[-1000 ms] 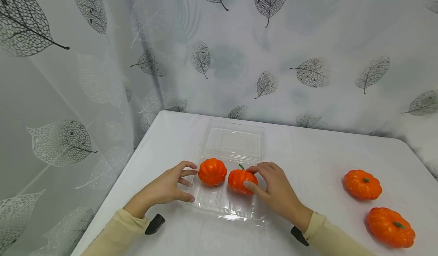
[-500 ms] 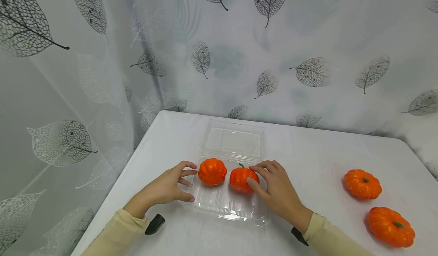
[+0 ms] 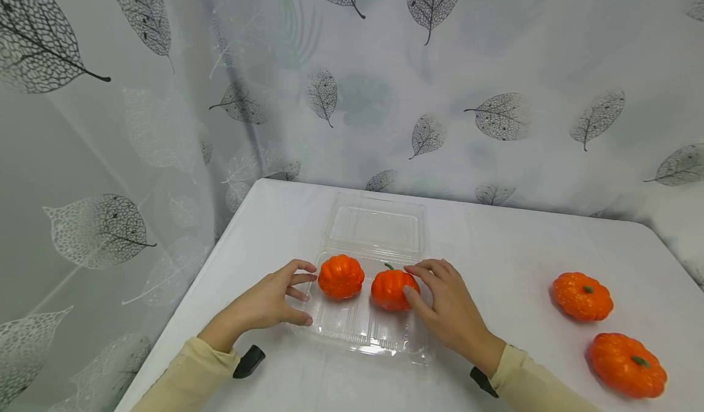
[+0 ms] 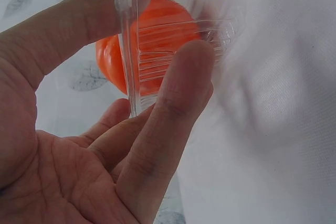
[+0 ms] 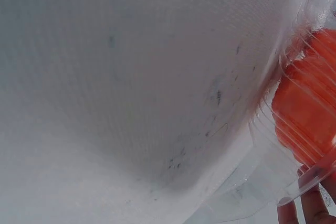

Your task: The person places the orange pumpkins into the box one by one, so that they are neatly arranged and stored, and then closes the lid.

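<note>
An opened clear plastic clamshell container lies on the table with two small orange pumpkins in its base. My left hand holds the container at its left side, thumb near the front corner; in the left wrist view the fingers lie at its clear wall. My right hand grips the right pumpkin, thumb on its front and index finger near the green stem. The left pumpkin sits beside it, untouched. Through the plastic, the right wrist view shows an orange pumpkin with fingertips below it.
The container's lid lies folded back behind the base. Two more orange pumpkins, a rear one and a front one, rest at the right of the white table. A leaf-print curtain hangs behind and on the left.
My right hand has shifted slightly to the right together with the right pumpkin. The left hand, container and left pumpkin stay in place.
</note>
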`<state>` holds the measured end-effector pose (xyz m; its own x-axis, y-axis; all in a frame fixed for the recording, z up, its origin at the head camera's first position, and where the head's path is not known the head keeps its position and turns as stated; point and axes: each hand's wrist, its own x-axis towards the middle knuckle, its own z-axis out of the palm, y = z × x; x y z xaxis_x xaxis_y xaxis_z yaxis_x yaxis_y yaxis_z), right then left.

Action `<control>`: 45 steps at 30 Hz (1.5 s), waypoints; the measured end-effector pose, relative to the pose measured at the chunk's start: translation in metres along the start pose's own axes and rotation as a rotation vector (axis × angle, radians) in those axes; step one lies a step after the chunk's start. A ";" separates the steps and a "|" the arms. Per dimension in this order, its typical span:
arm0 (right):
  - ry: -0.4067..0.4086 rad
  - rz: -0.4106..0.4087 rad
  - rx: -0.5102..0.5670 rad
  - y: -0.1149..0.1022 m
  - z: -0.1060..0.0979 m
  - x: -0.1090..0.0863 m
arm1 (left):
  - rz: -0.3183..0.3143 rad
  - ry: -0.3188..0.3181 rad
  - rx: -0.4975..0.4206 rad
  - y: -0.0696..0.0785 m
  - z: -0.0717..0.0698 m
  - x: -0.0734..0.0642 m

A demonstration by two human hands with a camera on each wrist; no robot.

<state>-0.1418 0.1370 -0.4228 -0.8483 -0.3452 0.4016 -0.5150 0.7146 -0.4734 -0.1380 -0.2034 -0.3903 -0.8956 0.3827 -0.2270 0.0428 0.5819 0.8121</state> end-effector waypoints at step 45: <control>0.171 0.207 -0.006 0.076 -0.126 -0.075 | -0.042 0.017 -0.043 0.004 0.005 0.000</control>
<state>-0.1014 0.2939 -0.3901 -0.9019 -0.0835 0.4237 -0.3313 0.7633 -0.5547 -0.1354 -0.1979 -0.3895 -0.9036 0.3461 -0.2525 -0.0138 0.5656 0.8246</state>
